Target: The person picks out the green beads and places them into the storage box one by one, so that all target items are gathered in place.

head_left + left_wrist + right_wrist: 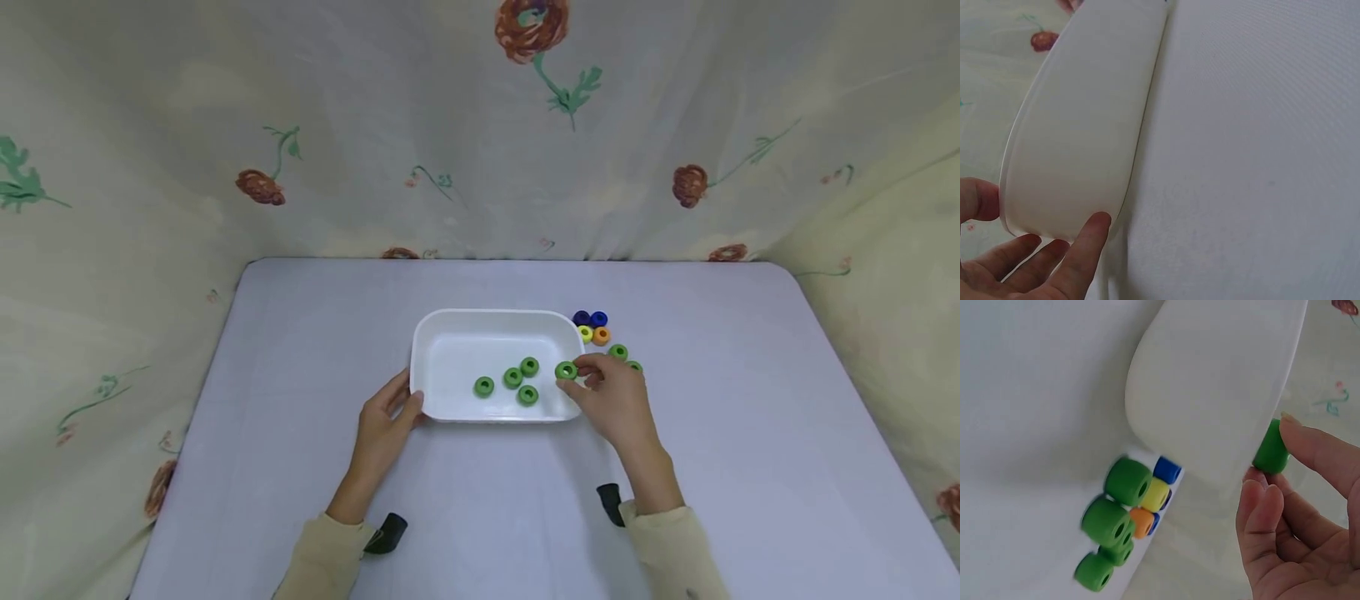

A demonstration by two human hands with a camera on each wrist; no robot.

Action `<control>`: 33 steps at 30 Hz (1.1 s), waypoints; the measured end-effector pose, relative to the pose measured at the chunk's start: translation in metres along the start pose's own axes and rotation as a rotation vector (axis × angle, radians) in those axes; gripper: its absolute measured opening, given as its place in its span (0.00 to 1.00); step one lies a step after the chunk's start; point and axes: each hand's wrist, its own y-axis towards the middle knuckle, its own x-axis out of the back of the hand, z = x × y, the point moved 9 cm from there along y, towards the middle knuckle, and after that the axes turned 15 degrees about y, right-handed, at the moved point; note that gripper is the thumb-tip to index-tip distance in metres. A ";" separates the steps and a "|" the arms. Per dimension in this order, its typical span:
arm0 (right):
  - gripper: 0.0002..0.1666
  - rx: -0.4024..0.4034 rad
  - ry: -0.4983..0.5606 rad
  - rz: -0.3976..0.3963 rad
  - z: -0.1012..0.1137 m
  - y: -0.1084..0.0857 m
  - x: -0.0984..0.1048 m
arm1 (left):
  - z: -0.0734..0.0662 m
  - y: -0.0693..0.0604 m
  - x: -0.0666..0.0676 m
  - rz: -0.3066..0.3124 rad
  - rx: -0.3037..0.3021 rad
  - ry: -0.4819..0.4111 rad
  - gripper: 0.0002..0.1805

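Observation:
A white rectangular tray (465,350) with rounded corners sits mid-table, with several green beads (513,378) lying on its floor. My left hand (386,425) grips its left end; in the left wrist view the thumb is at the rim and the fingers (1088,250) lie against the outer wall. Above the tray's right end, my right hand (611,396) pinches one thick green bead (566,370) with a hole through it. The right wrist view shows this bead (1271,449) between thumb and fingertips, at the tray's rim.
Just right of the tray, more green beads (1105,520) stand on the table (750,433). Beside them are blue beads (598,319), a yellow bead (585,334) and an orange bead (602,336). A flowered cloth (450,125) hangs behind the table.

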 end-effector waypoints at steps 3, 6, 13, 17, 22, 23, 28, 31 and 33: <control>0.24 0.042 -0.046 0.034 0.006 0.003 -0.012 | 0.003 0.000 -0.001 0.006 0.003 -0.001 0.28; 0.22 0.075 -0.085 0.064 0.010 0.007 -0.023 | 0.004 0.000 -0.001 0.007 0.001 -0.002 0.28; 0.19 0.090 -0.136 0.111 0.013 0.012 -0.042 | 0.005 -0.001 -0.002 0.008 0.011 -0.003 0.28; 0.18 0.067 -0.145 0.108 0.011 0.016 -0.046 | 0.005 0.000 -0.002 0.010 0.007 -0.003 0.28; 0.18 0.015 -0.157 0.117 0.009 0.020 -0.049 | 0.005 0.001 -0.002 0.007 0.003 -0.004 0.28; 0.18 0.007 -0.160 0.122 0.009 0.021 -0.050 | 0.004 0.001 -0.002 0.005 0.002 -0.006 0.28; 0.20 -0.042 -0.160 0.148 0.007 0.024 -0.053 | 0.003 0.000 -0.001 0.006 -0.004 -0.012 0.29; 0.21 -0.078 -0.149 0.154 0.005 0.027 -0.055 | 0.003 0.001 -0.001 0.009 -0.002 -0.008 0.29; 0.22 -0.096 -0.140 0.156 0.005 0.029 -0.055 | 0.002 0.000 -0.001 0.011 -0.005 -0.006 0.29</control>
